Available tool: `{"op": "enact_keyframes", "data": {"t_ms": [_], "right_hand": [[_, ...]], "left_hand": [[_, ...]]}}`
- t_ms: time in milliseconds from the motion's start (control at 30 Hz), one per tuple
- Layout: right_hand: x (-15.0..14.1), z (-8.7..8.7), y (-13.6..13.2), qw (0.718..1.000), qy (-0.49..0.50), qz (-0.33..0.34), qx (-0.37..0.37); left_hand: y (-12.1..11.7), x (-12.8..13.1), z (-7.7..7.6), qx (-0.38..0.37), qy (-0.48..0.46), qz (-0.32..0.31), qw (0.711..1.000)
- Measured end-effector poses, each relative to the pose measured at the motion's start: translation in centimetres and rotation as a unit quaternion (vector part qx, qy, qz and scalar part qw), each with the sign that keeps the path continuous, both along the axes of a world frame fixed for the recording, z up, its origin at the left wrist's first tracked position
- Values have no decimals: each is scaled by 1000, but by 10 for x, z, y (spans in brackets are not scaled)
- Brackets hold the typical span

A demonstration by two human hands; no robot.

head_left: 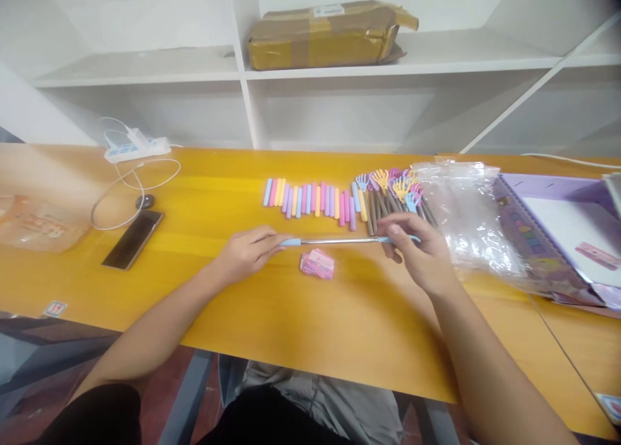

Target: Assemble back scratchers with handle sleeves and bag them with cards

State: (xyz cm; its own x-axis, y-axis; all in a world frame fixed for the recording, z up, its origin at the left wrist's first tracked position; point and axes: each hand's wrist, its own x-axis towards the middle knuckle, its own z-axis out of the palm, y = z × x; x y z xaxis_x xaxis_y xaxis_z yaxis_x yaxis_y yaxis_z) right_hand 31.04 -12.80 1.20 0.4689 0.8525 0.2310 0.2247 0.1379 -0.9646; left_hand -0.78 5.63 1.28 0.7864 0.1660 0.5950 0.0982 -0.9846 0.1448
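Level above the table I hold a telescopic back scratcher [339, 241] with a metal rod. My left hand [252, 252] pinches its light blue handle sleeve. At the other end my right hand [412, 241] is closed round the blue head, whose claws it partly hides. Below the rod lies a small stack of pink cards or packets [317, 264]. A row of pink, blue, yellow and purple handle sleeves [310, 200] lies behind it. Beyond my right hand is a pile of back scratchers [395, 193] with dark rods and coloured hand-shaped heads.
Clear plastic bags [470, 212] and an open purple box [538, 238] are on the right. On the left are a phone [133, 239], a white power strip [138, 149] with cables and an orange-printed bag [43, 225]. A taped parcel [325, 37] sits on the shelf behind.
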Motion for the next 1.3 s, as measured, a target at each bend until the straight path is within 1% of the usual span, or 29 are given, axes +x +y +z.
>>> {"op": "enact_keyframes", "data": {"t_ms": [67, 267, 567, 667, 767, 933, 1067, 1300], "right_hand": [[-4, -2, -1, 1000, -29, 0, -10], [-17, 0, -1, 1000, -4, -2, 17], [-27, 2, -4, 999, -8, 50, 21], [-32, -1, -4, 997, -4, 65, 29], [-37, -5, -5, 997, -2, 72, 38], [-47, -12, -5, 996, -33, 76, 43], [-56, -16, -5, 992, -72, 83, 60], [-73, -21, -5, 989, -86, 94, 74]], "left_hand": [[-1, 0, 1, 6, -9, -5, 1000], [-2, 2, -1, -12, -33, -26, 999], [-5, -1, 0, -31, -20, -23, 999], [-9, 0, -1, -43, -19, -23, 999], [-13, 2, -1, -49, -38, -28, 998], [-17, 5, -2, -64, -52, -44, 996], [-22, 7, -5, -74, -61, -60, 994], [-31, 10, -5, -91, -65, -69, 991]]}}
